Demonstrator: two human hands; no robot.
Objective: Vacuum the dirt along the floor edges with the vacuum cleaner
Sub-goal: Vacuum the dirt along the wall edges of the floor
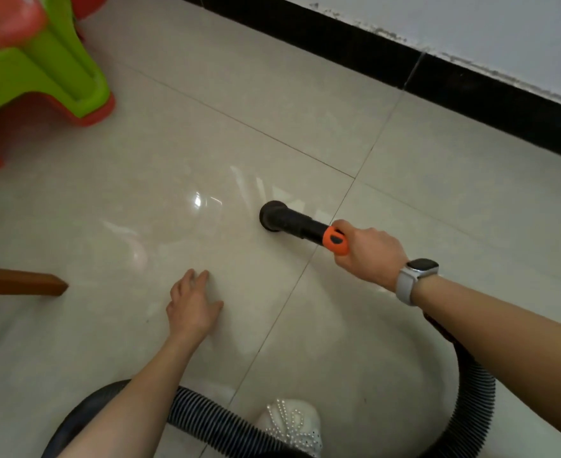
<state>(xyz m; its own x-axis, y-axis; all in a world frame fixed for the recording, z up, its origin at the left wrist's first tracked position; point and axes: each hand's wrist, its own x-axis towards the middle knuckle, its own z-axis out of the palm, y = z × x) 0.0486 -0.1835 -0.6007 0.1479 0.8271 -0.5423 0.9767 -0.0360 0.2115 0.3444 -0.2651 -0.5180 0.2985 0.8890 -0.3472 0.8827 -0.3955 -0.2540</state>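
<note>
We judge the vacuuming step underway: our right hand (370, 251) grips the vacuum nozzle (297, 223), its round head on the floor (173, 153) well short of the black baseboard (437, 72). Next we would push it toward that baseboard. Our left hand (191, 307) hangs with fingers spread, holding nothing. We count one nozzle, one hose (474, 388), two hands.

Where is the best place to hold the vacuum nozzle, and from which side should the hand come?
Probably at the orange collar, the hose end of the black nozzle, coming from behind. The right hand grips there already; the round head rests on the floor and must stay free.
</note>
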